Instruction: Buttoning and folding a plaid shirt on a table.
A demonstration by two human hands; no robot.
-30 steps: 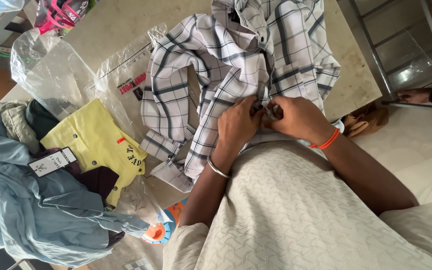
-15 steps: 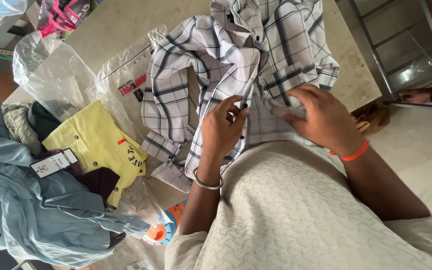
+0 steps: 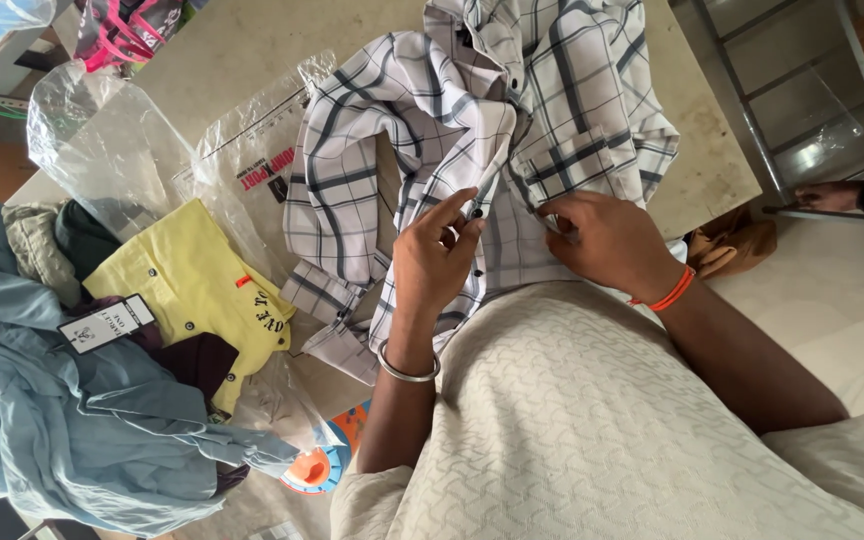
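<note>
Left hand (image 3: 432, 255) fingers pinch checked shirt (image 3: 422, 130) placket; right hand (image 3: 607, 240) fingers clamp opposite edge. Risk: button slips, plackets misalign.

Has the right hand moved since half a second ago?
Yes. The right hand has slid left and slightly down on the checked shirt, judged against the table edge.
</note>
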